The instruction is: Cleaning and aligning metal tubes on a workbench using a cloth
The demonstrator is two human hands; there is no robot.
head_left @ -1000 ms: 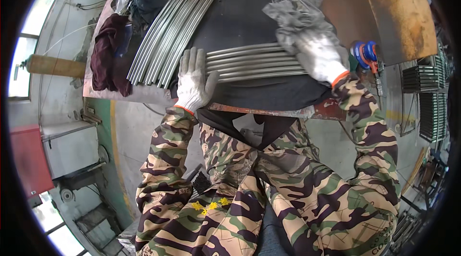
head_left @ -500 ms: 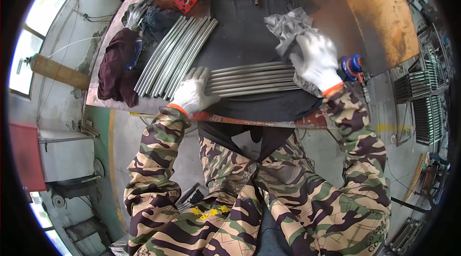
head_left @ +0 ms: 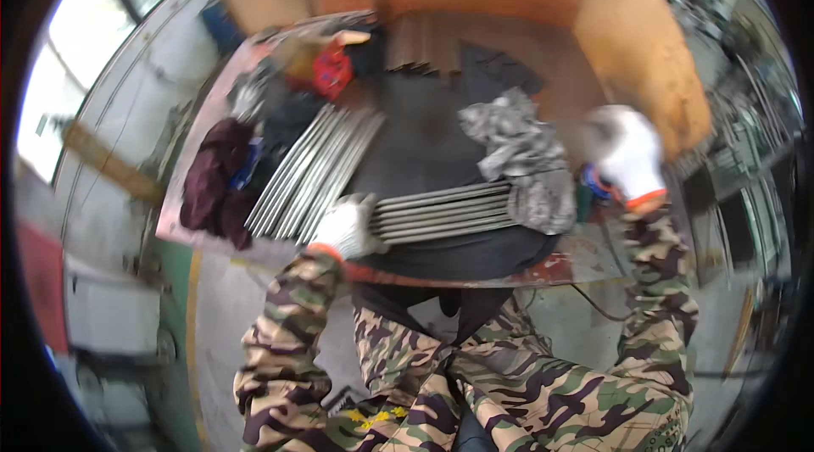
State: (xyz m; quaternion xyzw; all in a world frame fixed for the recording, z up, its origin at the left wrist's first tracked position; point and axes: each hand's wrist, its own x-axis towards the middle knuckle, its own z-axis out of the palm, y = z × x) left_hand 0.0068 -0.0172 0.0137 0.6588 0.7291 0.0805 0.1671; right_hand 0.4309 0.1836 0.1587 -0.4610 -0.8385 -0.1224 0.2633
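A row of metal tubes [head_left: 445, 216] lies crosswise on the dark cloth near the table's front edge. My left hand [head_left: 349, 230], in a white glove, rests against their left ends with the fingers stretched out and the thumb apart. A crumpled grey rag [head_left: 519, 142] covers their right ends, with no hand on it. My right hand [head_left: 632, 157], also gloved, is beside a blue tool [head_left: 599, 183] at the table's right side and partly hides it. Motion smears its fingers, so their grip does not show. Shinier tubes [head_left: 315, 174] lie slanted beyond my left hand.
More tubes [head_left: 421, 49] lie at the table's far side. A maroon cloth [head_left: 212, 185] and a red patterned item [head_left: 332, 70] lie on the left. An upright orange-brown panel [head_left: 653, 53] borders the right, and a cable [head_left: 600, 306] hangs under the front edge.
My right hand has left the grey rag and moved right to the blue tool. My left hand stays at the tube ends. The view has tilted up, showing more of the back panel.
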